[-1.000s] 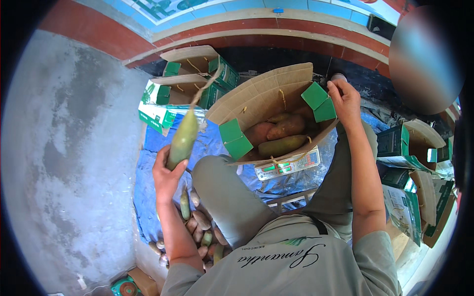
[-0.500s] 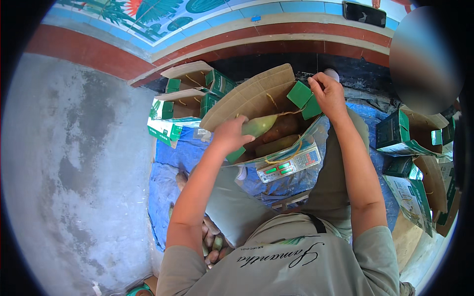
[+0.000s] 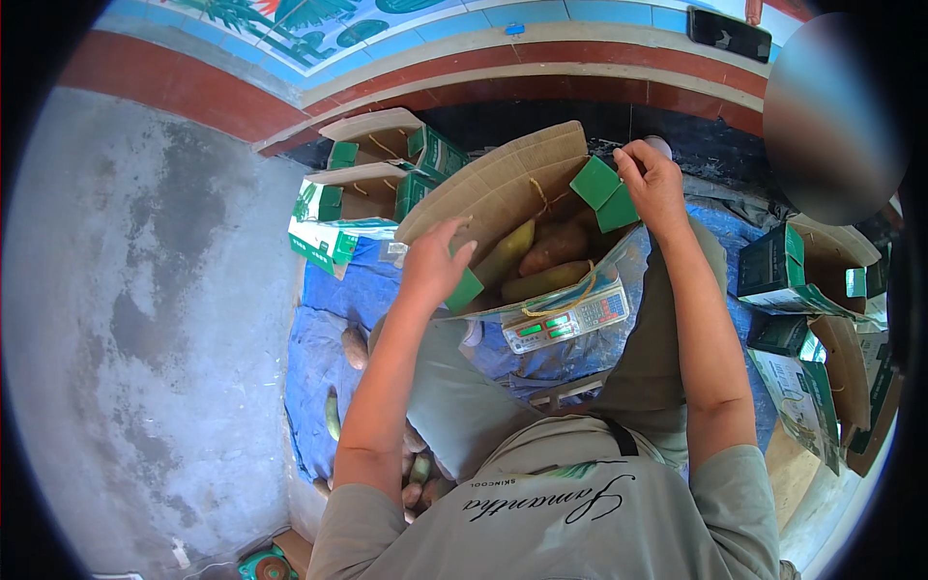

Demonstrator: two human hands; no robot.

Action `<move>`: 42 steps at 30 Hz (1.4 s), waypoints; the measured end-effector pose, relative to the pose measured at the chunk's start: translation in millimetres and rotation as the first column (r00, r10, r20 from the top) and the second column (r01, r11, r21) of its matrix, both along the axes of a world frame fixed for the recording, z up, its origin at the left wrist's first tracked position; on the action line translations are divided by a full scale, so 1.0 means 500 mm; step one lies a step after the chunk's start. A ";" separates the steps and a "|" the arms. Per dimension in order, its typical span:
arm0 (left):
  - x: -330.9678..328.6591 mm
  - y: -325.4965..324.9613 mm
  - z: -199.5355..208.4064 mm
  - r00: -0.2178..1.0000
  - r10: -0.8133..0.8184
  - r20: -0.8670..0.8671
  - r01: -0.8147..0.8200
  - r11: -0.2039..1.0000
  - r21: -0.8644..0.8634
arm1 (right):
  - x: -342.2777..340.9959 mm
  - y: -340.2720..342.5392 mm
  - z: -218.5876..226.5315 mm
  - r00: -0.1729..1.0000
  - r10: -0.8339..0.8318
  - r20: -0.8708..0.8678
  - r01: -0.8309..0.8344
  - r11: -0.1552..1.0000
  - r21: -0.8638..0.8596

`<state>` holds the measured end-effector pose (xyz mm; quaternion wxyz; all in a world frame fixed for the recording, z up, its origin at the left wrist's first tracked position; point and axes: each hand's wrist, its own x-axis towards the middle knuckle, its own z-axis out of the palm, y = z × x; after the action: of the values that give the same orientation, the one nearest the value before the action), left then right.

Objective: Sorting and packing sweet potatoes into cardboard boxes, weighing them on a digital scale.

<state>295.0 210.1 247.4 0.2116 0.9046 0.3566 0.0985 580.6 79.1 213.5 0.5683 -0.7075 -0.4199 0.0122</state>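
An open brown cardboard box (image 3: 503, 188) with green flaps stands tilted on a digital scale (image 3: 565, 319) in front of my knees. Several long mangoes lie inside it, among them a yellow-green one (image 3: 505, 253) and an orange-brown one (image 3: 553, 247). My left hand (image 3: 435, 263) is spread open at the box's near-left flap, just beside the yellow-green mango, and holds nothing. My right hand (image 3: 652, 179) pinches the green flap at the box's far-right corner.
A blue tarp (image 3: 324, 300) covers the ground, with loose mangoes (image 3: 354, 346) by my left knee. Open cardboard boxes (image 3: 372, 169) stand at the back left, and more boxes (image 3: 802, 275) at the right. Grey concrete floor (image 3: 145, 290) lies to the left; a red painted kerb (image 3: 541, 92) runs behind.
My left hand carried a green mango from beside my knee up into the box and let it go; it is now open. My right hand stayed on the box's flap.
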 end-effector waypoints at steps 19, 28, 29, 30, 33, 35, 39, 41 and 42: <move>-0.101 0.033 -0.004 0.724 0.333 0.605 -0.304 0.940 -0.153 | -0.009 0.014 -0.009 0.999 0.019 0.033 -0.018 0.999 -0.049; -0.098 0.024 0.016 0.718 0.318 0.619 -0.333 0.938 -0.095 | -0.010 0.014 -0.007 0.998 0.023 0.060 -0.018 0.996 -0.089; -0.098 0.023 0.016 0.731 0.312 0.607 -0.331 0.940 -0.084 | -0.009 0.013 -0.009 0.999 0.023 0.044 -0.020 0.997 -0.078; -0.098 0.024 0.014 0.729 0.313 0.609 -0.332 0.939 -0.085 | -0.008 0.013 -0.011 0.999 0.022 0.029 -0.020 0.998 -0.067; -0.101 0.024 0.014 0.746 0.304 0.592 -0.355 0.934 -0.033 | -0.005 0.013 -0.015 0.999 0.033 0.018 -0.032 0.998 -0.061; -0.101 0.024 0.012 0.733 0.296 0.613 -0.359 0.933 -0.021 | -0.007 0.012 -0.013 0.999 0.034 0.008 -0.033 0.997 -0.069; -0.095 0.024 0.013 0.716 0.318 0.622 -0.383 0.923 -0.031 | -0.013 0.011 -0.004 0.999 0.028 0.023 -0.026 0.997 -0.066; -0.092 0.022 0.016 0.696 0.348 0.628 -0.401 0.914 -0.063 | -0.012 0.010 -0.003 0.999 0.033 0.008 -0.032 0.997 -0.076; -0.092 0.023 0.014 0.695 0.350 0.628 -0.402 0.913 -0.065 | -0.012 0.009 -0.003 0.999 0.036 -0.007 -0.037 0.996 -0.085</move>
<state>249.2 221.5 254.5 0.2580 0.7346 0.4386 0.4489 574.5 83.6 212.1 0.5385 -0.7231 -0.4304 0.0425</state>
